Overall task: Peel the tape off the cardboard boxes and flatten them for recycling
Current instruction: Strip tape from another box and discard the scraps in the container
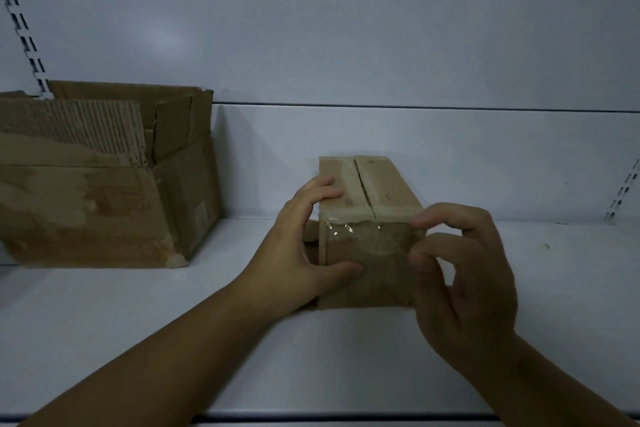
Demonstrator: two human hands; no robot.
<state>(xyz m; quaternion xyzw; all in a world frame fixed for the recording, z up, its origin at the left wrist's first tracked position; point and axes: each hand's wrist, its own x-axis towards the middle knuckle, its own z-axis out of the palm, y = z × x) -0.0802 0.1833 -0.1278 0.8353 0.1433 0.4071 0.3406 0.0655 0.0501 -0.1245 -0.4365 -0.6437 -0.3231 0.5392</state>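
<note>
A small box (367, 191) sits on the white shelf (138, 340), about the middle, its top flaps closed with a slit between them. The left hand (298, 246) grips its left side, fingers curled over the top edge and thumb pressed on the near face. Clear tape (363, 236) (wrinkled and shiny) covers that face. The right hand (464, 274) pinches the tape's right end between thumb and forefinger at the box's corner. Well off to the left stands a bigger box (104, 204), open and torn.
</note>
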